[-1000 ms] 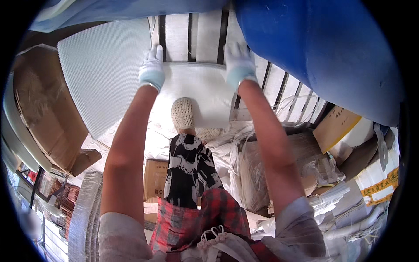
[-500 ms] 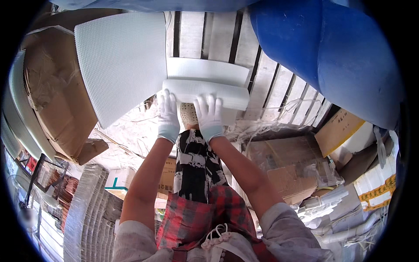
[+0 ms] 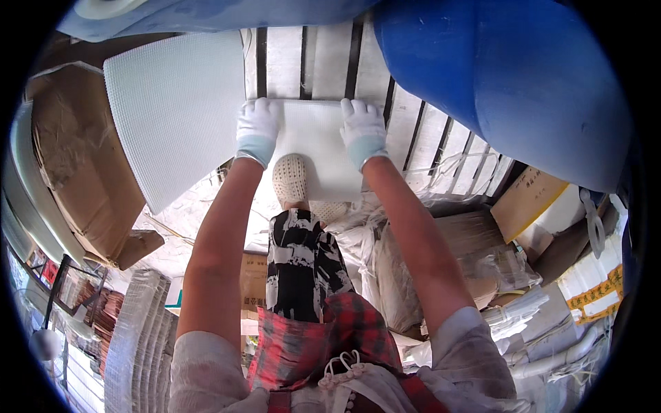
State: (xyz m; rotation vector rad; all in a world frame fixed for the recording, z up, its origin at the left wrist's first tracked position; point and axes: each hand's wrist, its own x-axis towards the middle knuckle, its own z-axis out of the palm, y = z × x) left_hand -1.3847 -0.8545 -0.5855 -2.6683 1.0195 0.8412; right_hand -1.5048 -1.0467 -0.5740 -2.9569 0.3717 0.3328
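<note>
Both my hands wear white gloves with pale cuffs. A white textured sheet (image 3: 319, 138) lies flat in front of me, partly over the slatted boards. My left hand (image 3: 258, 129) has its fingers bent over the sheet's far left corner. At the far right corner, my right hand (image 3: 363, 129) grips the same edge. My foot, in a beige perforated shoe (image 3: 290, 177), rests on the near left part of the sheet. A larger white textured sheet (image 3: 179, 113) stands curved just left of my left hand.
Pale slatted boards (image 3: 323, 58) extend ahead of me. A big blue plastic drum (image 3: 523, 89) bulges at the far right. On the left is a brown cardboard box (image 3: 82, 148); plastic-wrapped boxes (image 3: 447, 251) and a tan carton (image 3: 529, 203) are on the right.
The rolled part of the sheet now lies flat. My hands have moved forward and apart, from on the roll to the sheet's far corners. My shoe shows more fully on it.
</note>
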